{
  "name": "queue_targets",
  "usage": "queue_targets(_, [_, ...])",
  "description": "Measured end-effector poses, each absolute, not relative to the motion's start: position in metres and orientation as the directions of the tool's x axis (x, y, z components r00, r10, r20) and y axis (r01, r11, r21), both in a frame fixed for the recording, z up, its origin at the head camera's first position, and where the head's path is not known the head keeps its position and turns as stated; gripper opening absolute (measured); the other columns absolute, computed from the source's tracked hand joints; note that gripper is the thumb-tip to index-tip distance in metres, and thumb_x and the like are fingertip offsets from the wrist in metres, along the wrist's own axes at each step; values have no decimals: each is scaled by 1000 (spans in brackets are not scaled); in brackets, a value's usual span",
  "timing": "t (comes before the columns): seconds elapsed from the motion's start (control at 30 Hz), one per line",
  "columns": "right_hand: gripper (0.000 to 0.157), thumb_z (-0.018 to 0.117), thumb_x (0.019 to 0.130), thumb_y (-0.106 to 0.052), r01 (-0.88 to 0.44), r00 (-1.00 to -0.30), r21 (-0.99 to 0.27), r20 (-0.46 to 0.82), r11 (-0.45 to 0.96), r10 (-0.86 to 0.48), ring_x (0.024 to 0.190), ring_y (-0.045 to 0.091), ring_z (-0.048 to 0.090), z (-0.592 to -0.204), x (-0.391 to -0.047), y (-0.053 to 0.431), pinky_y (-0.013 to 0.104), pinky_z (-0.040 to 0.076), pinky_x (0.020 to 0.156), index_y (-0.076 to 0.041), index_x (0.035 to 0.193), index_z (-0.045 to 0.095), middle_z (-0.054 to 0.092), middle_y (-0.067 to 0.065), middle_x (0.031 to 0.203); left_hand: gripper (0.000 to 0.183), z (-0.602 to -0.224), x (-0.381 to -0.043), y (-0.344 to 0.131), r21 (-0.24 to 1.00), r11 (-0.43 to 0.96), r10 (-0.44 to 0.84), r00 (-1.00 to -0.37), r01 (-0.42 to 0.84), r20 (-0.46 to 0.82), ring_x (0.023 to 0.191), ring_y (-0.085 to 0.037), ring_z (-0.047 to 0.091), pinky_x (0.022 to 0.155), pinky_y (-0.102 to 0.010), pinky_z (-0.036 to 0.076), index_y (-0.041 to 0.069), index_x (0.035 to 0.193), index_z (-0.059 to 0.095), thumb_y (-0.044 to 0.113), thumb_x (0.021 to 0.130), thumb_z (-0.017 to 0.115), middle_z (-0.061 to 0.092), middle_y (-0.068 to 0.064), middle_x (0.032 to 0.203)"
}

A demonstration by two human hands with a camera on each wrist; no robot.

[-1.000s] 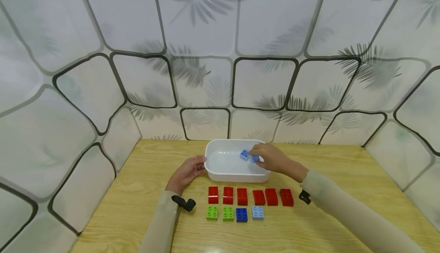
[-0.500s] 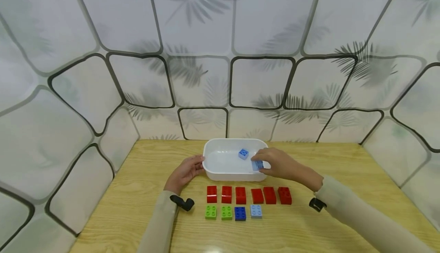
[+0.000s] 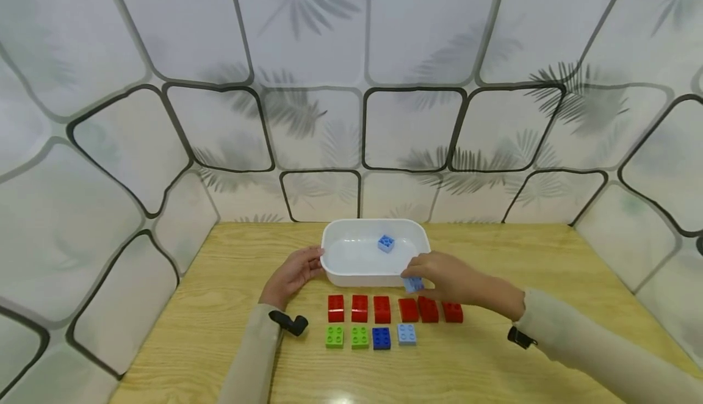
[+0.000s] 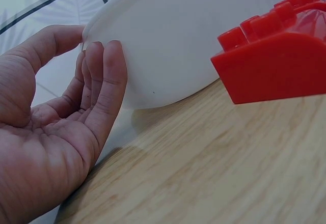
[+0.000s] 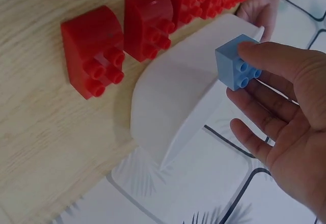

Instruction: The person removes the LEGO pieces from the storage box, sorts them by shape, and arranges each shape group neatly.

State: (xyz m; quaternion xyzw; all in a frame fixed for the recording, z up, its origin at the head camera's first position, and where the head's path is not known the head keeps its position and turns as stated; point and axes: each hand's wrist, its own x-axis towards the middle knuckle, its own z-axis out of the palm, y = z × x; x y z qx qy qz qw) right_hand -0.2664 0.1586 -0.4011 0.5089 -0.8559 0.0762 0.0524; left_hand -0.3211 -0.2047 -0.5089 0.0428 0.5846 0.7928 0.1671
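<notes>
My right hand (image 3: 456,279) pinches a light blue toy brick (image 5: 232,66) between thumb and fingers, its studs showing in the right wrist view. The hand is over the front right rim of a white plastic basin (image 3: 357,281). At the basin's left end my left hand (image 3: 291,276) holds the rim, thumb at the edge and fingertips (image 4: 114,53) against the outer wall. Inside the basin lies another blue brick (image 3: 386,243). Several red bricks (image 3: 382,310) with curved tops form a row just in front.
Nearer to me is a second row: two green bricks (image 3: 334,337), a dark blue brick (image 3: 381,338) and a light blue brick (image 3: 406,334). All stand on a wooden table (image 3: 219,343). A patterned wall covering (image 3: 318,129) rises behind and at both sides.
My right hand has lifted the light blue brick from inside the basin and carried it toward me, over the front right rim. The left hand keeps its place at the left end.
</notes>
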Motion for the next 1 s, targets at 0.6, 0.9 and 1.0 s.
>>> queue_targets(0.6, [31,85,83,-16,-884,-455,-151,63,442,-888,95,13,67,-425,-249,173,33,60,83,-11,112,74,75,-1,107,49,-508,-320,-205,942,-253,313,-940,-219,-135,93,-7,65,82,-20,58,-14,147,37,14,108,49,68,0,105])
queue_targets(0.9, [28,82,85,-19,-915,-402,-70,112,397,-909,96,11,63,-434,-235,179,34,58,85,-11,111,75,70,-2,104,48,-508,-321,-204,942,-252,306,-942,-220,-138,91,-7,66,82,-20,59,-13,146,39,14,108,50,68,1,104])
queue_targets(1.0, [30,82,84,-22,-919,-393,-28,124,393,-911,98,11,62,-441,-234,182,38,56,89,-12,112,75,69,-3,105,46,-507,-321,-204,942,-255,306,-942,-218,-136,91,-7,66,82,-21,59,-13,144,40,14,108,49,69,1,103])
